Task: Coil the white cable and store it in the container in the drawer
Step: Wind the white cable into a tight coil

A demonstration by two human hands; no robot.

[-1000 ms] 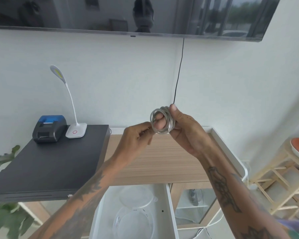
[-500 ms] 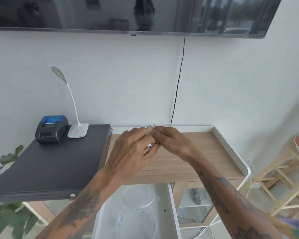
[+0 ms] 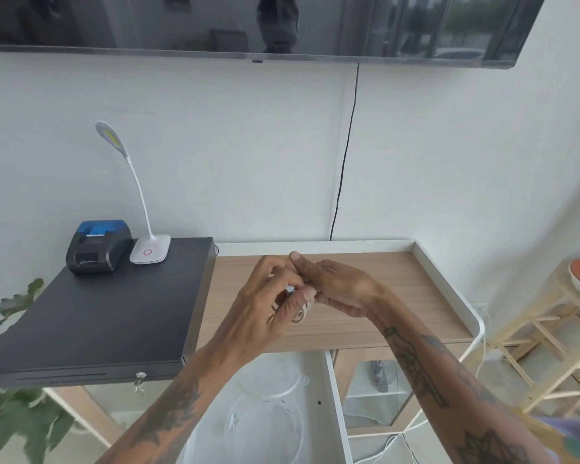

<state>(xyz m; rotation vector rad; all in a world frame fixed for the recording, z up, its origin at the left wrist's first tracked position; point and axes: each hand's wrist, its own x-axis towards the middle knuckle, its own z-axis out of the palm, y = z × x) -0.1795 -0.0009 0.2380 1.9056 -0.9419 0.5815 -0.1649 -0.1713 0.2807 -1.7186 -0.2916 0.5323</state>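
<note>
My left hand (image 3: 268, 306) and my right hand (image 3: 335, 286) meet above the wooden shelf top (image 3: 399, 296), both closed around the coiled white cable (image 3: 303, 311). Only a few loops of the cable show below my fingers; the rest is hidden inside the hands. Beneath them the white drawer (image 3: 332, 396) stands pulled out. In it sits a clear round plastic container (image 3: 265, 430), with its clear lid (image 3: 272, 376) lying just behind it.
A black cash drawer (image 3: 91, 316) at left carries a small receipt printer (image 3: 98, 246) and a white desk lamp (image 3: 148, 249). A black cord (image 3: 345, 155) hangs down the wall from the screen. A plant (image 3: 17, 406) is at lower left, a wooden stool (image 3: 549, 346) at right.
Both hands have come down from chest height to just over the shelf top. The coil, held up and plainly visible a second ago, is now mostly wrapped inside my fingers.
</note>
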